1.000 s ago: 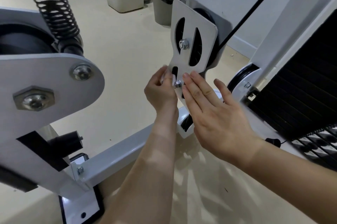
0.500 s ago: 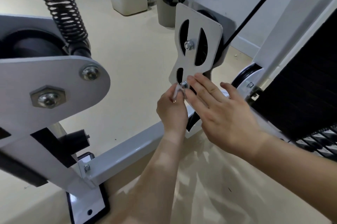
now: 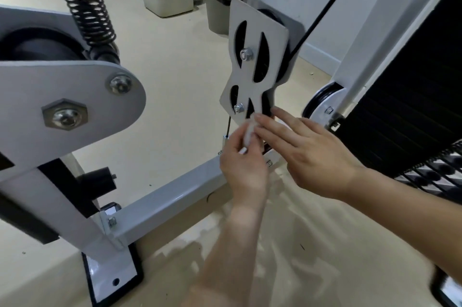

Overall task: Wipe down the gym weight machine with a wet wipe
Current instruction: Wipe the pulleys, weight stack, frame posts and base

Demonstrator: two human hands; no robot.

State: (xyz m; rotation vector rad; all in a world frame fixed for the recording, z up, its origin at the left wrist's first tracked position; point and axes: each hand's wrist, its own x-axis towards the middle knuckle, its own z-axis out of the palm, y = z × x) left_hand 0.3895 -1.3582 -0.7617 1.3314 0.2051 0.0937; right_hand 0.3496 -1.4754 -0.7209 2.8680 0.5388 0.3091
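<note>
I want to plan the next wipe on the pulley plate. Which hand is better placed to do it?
The left hand, probably: it pinches the wet wipe just below the pulley plate. The right hand is open, fingers resting at the plate's lower edge.

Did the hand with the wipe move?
Yes. The left hand with the wipe slid down, from beside the plate's lower bolt to below it.

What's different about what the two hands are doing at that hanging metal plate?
The left hand is curled shut on a white wipe, pressing it to the pulley plate at its lower edge. The right hand holds nothing, fingers stretched out flat, tips at the plate's lower right side. Both meet at the plate's bottom, below the lower bolt.
</note>
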